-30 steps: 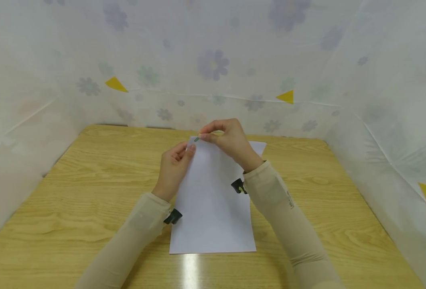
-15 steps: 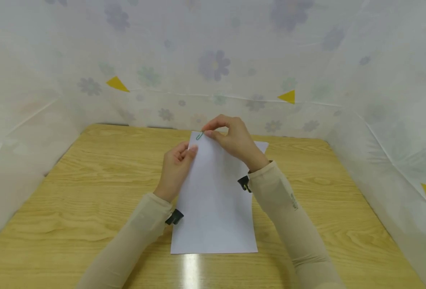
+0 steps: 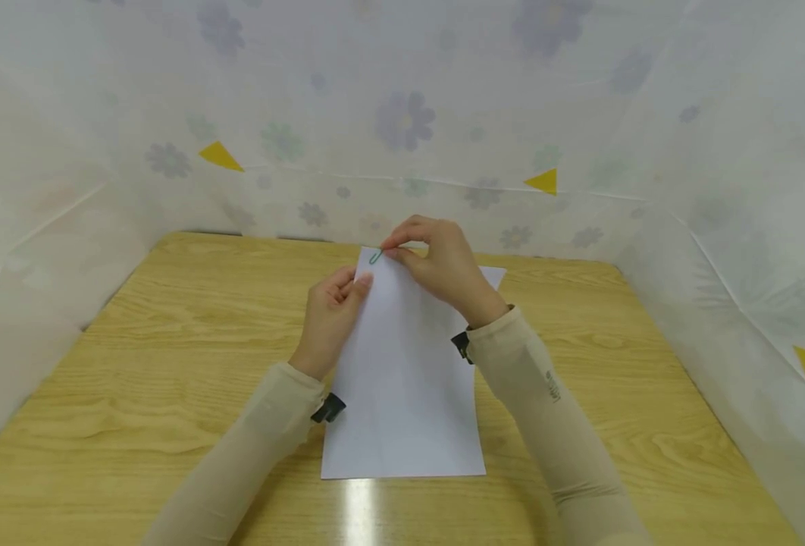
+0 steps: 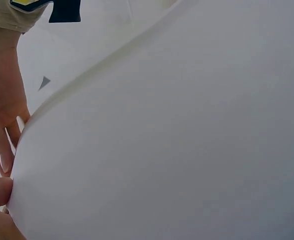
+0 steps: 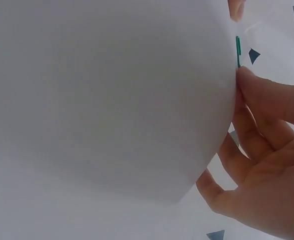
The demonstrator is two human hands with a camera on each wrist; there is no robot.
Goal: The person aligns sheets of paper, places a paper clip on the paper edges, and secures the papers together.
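Note:
In the head view, my left hand (image 3: pixel 330 315) pinches the left edge of a tall white sheet of paper (image 3: pixel 402 394), thumb on the front face. A green paper clip (image 3: pixel 374 258) shows at the paper's top left corner, its lower loop lying over the front. My right hand (image 3: pixel 443 262) pinches the upper end of that clip at the top edge, between thumb and finger. The right wrist view shows the clip (image 5: pixel 238 47) edge-on beyond the thumb tip. Whether part of it sits behind the sheet is hidden. The paper's lower edge is near the front of the table.
A wooden table (image 3: pixel 191 364) lies beneath. White flower-patterned sheeting (image 3: pixel 402 91) encloses the back and sides, with yellow triangles (image 3: pixel 542 182) on it. Black mounts (image 3: pixel 328 408) are strapped at both wrists.
Over the first half second my right hand shifts slightly up and right, and more of the green paper clip becomes visible. The paper's top corner rises a little. Since then almost nothing moves.

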